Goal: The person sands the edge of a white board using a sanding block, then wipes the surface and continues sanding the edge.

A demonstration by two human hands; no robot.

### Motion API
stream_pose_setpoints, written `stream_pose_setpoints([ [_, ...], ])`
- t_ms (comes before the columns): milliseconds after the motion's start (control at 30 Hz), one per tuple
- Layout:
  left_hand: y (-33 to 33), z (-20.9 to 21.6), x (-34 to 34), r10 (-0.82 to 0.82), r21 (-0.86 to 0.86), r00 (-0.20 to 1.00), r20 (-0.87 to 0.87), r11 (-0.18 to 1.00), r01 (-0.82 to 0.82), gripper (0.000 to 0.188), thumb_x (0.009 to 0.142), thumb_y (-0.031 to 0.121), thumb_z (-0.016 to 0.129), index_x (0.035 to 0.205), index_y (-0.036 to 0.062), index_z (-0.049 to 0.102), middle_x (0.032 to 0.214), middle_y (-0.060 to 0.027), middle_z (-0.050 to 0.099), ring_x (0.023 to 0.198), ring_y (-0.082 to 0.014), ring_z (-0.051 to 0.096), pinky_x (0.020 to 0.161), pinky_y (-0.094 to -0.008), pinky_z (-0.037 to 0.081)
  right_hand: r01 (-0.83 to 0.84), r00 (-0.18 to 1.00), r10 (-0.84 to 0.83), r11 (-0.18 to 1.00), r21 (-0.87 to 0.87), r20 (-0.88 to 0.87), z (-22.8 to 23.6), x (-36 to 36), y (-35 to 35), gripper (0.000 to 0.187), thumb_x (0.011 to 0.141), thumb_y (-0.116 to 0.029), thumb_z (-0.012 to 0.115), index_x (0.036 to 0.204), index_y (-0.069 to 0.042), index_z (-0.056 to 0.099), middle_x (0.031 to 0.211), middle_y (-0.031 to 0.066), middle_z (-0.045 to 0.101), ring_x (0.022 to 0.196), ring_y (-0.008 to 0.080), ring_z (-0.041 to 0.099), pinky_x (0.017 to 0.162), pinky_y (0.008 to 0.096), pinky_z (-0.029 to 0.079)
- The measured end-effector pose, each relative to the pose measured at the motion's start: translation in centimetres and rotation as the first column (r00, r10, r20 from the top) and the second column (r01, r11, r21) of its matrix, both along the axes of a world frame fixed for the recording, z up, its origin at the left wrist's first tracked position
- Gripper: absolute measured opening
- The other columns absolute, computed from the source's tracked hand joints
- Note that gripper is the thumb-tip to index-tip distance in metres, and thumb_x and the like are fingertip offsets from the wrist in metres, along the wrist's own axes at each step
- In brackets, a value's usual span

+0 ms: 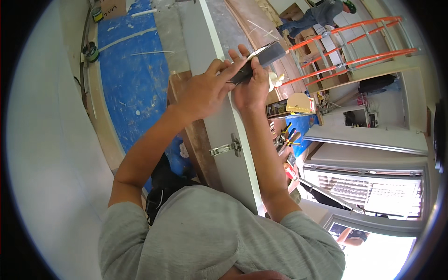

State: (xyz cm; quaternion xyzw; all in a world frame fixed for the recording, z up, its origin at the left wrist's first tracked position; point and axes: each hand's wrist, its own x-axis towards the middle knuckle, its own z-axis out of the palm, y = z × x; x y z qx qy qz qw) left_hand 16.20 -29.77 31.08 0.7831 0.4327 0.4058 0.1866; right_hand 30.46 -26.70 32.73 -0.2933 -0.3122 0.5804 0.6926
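A long white cabinet door panel point(205, 51) stands on edge in front of me, with a metal hinge point(227, 148) fixed to its side. Both hands meet on its upper edge. My left hand point(205, 91) and my right hand point(254, 84) together grip a dark rectangular sanding block point(261, 59) that lies pressed along the panel's edge. The block's far end sticks out past my fingers to the right.
Blue sheeting point(135, 79) covers the floor to the left, beside a brown wooden board point(193, 135). An orange ladder point(354, 51) lies at upper right, with another person point(317, 16) beyond it. Hand tools point(287, 140) and a box point(284, 108) sit to the right.
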Motion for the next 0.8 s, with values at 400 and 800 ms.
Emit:
stream_pose_setpoints([
  [400, 1.4, -0.6, -1.1, -0.177, 0.021, 0.983, 0.052, 0.984, 0.176, 0.055, 0.103, 0.018, 0.068, 0.156, 0.0243, 0.055, 0.131, -0.0138, 0.060, 0.098, -0.0376, 0.073, 0.085, -0.0470, 0.060, 0.128, 0.990, -0.124, 0.990, 0.061, -0.065, 0.3, 0.5, 0.0, 0.036, 0.109, -0.018, 0.044, 0.143, -0.006, 0.037, 0.138, 0.0215, 0.060, 0.113, 0.0382, 0.071, 0.078, 0.0457, 0.067],
  [800, 0.5, 1.0, -0.4, -0.114, 0.031, 0.980, -0.165, 0.992, 0.121, 0.060, 0.095, 0.023, 0.076, 0.146, 0.0137, 0.047, 0.128, -0.0161, 0.058, 0.105, -0.0412, 0.070, 0.080, -0.0522, 0.058, 0.339, 0.869, -0.361, 0.933, 0.125, 0.339, -0.9, 1.1, 0.9, 0.028, 0.117, -0.026, 0.036, 0.131, -0.002, 0.040, 0.115, 0.0228, 0.070, 0.088, 0.0329, 0.077, 0.074, 0.0423, 0.067],
])
